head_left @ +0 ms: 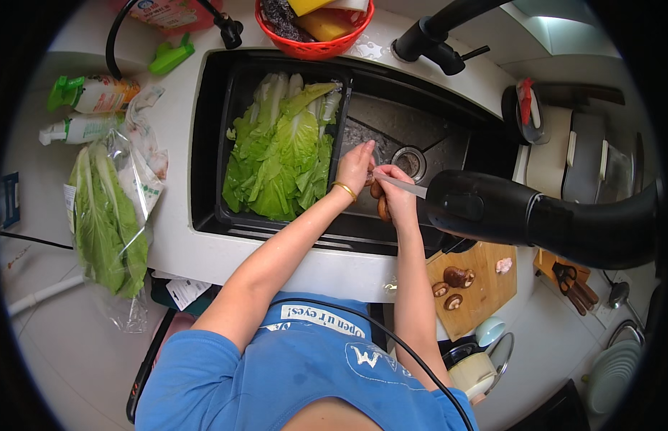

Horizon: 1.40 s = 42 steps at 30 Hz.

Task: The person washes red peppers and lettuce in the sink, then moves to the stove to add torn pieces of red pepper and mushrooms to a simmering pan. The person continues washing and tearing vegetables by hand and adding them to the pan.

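Over the right part of the black sink [463,91], my left hand [355,168], with a gold bangle at its wrist, holds a small brown mushroom [370,176] at the fingertips. My right hand [397,195] meets it there, its fingers closed around brown mushrooms [384,209], partly hidden under the palm. A stream of water [404,185] runs from the black faucet head [455,200] onto the fingers. Left of the hands, a black basin [222,178] in the sink holds green leafy lettuce or cabbage [291,145].
Several mushrooms [457,276] and a small pale pink piece [504,265] lie on a wooden cutting board [484,301] at right. A red basket [317,49] stands behind the sink, near a second black tap [425,40]. Bagged greens [105,215] and pump bottles [97,94] are at left.
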Available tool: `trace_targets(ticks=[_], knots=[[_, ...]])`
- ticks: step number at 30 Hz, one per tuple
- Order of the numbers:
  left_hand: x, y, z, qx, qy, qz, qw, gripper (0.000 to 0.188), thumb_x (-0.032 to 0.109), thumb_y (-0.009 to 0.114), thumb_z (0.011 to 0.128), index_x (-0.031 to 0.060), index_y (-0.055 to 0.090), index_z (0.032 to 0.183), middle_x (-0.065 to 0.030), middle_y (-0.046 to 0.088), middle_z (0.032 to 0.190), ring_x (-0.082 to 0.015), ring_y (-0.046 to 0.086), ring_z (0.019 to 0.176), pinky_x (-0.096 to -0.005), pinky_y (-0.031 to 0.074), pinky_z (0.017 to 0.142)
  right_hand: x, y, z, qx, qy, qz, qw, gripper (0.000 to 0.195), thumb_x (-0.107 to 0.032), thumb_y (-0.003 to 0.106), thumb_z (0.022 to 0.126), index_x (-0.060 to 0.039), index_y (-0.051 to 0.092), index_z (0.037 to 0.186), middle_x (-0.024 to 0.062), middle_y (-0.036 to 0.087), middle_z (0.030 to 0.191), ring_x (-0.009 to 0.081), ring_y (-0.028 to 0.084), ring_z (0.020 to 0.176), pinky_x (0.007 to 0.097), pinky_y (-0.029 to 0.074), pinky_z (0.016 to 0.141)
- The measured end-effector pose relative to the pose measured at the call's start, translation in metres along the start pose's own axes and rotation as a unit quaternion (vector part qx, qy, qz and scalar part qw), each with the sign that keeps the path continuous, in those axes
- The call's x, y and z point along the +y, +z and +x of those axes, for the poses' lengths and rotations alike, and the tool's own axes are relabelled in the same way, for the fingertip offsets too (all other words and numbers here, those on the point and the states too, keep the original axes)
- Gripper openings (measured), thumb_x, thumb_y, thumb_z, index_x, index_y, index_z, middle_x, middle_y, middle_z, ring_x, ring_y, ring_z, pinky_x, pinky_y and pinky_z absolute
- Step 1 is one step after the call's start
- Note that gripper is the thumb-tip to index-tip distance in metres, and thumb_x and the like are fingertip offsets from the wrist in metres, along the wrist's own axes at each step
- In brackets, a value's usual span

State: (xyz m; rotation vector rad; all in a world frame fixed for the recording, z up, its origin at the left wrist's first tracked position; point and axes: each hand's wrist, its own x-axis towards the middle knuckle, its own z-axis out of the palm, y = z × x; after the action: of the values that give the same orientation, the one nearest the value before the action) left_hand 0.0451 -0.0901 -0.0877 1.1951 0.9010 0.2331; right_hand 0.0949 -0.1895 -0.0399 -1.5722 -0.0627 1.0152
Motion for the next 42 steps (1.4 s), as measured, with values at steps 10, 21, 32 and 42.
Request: trace_targets(ticks=[10, 21, 32, 42], knots=[[-0.016, -0.007, 0.006, -0.025, -0.054, -0.014, 0.998, 0.043, 0.04, 0.042, 0.092, 0.0054, 0.05, 0.068, -0.0022, 0.048, 0.056, -0.0083, 0.044, 0.051, -0.0222, 0.036, 0.048, 0.013, 0.0, 0.008, -0.027, 0.004, 0.004, 1.0, 0.013, -0.016, 0.056, 0.085, -0.0032, 0.058, 0.084, 0.0006, 0.055, 0.069, 0.0041, 0.044, 0.054, 0.0179, 0.034, 0.047], [0.015, -0.032, -0.027, -0.047, -0.101, -0.129, 0.985, 0.023, 0.021, 0.063, 0.082, 0.008, 0.044, 0.079, -0.0013, 0.049, 0.065, -0.008, 0.044, 0.046, -0.0206, 0.039, 0.041, 0.025, 0.016, 0.023, 0.07, 0.007, 0.15, 0.986, 0.012, -0.016, 0.054, 0.086, -0.0049, 0.058, 0.083, 0.0002, 0.055, 0.074, 0.0068, 0.05, 0.066, 0.0197, 0.041, 0.061], [-0.031, -0.005, -0.012, -0.065, -0.025, 0.029, 0.997, 0.035, 0.03, 0.054, 0.087, -0.0001, 0.054, 0.104, -0.007, 0.059, 0.093, -0.0133, 0.055, 0.082, -0.0242, 0.043, 0.075, 0.036, 0.027, 0.03, 0.163, -0.059, 0.116, 0.978, 0.02, -0.02, 0.054, 0.089, -0.0028, 0.052, 0.1, 0.0058, 0.055, 0.096, 0.012, 0.054, 0.086, 0.0242, 0.045, 0.078], [-0.015, 0.003, -0.018, -0.004, -0.121, -0.155, 0.98, 0.039, 0.04, 0.049, 0.089, 0.0026, 0.056, 0.083, -0.0031, 0.053, 0.061, -0.0079, 0.046, 0.045, -0.0199, 0.033, 0.038, 0.024, 0.021, 0.003, 0.143, 0.02, 0.27, 0.952, 0.023, -0.021, 0.054, 0.088, -0.0042, 0.052, 0.103, 0.005, 0.057, 0.077, 0.0122, 0.053, 0.056, 0.0227, 0.044, 0.044]])
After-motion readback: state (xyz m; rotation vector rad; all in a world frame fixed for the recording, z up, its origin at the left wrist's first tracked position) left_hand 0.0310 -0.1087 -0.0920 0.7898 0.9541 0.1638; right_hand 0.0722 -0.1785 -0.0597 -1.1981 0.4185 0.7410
